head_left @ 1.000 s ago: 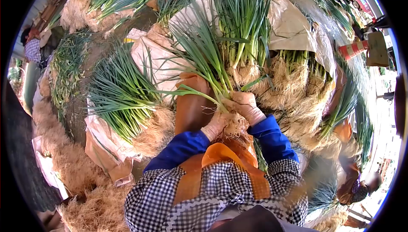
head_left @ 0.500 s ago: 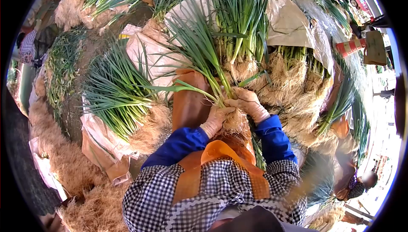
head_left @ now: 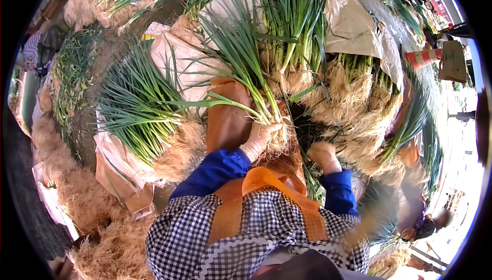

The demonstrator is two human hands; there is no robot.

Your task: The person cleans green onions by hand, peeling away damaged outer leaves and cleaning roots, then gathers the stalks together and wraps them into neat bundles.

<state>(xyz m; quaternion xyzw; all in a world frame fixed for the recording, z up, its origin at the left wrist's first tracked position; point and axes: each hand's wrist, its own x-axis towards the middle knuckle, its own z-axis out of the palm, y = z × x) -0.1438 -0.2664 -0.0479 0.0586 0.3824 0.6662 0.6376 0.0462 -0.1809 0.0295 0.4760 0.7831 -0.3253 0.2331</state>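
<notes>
My left hand (head_left: pixel 260 137) is closed around the lower stems of a few green onions (head_left: pixel 266 103), just above their stringy roots. Their leaves fan up and away from me, and one bent leaf sticks out to the left. My right hand (head_left: pixel 323 156) is apart from them, to the right of my lap, with its fingers curled in; whatever it may hold is hidden. Both hands look gloved. Beyond the held onions stands a thick bundle of green onions (head_left: pixel 294 29), roots toward me. Another green onion pile (head_left: pixel 138 111) lies on the left.
An orange-brown apron (head_left: pixel 228 121) covers my lap. Rooted bundles (head_left: pixel 353 93) lie at right under brown paper (head_left: pixel 353 18). Piles of tan roots (head_left: pixel 77 182) line the left. Loose green leaves (head_left: pixel 77 83) litter the ground. Another person (head_left: pixel 428 223) is at the lower right.
My right hand has left the onion stems and moved right and toward me. My left hand keeps its hold, and the onions' roots now show more openly.
</notes>
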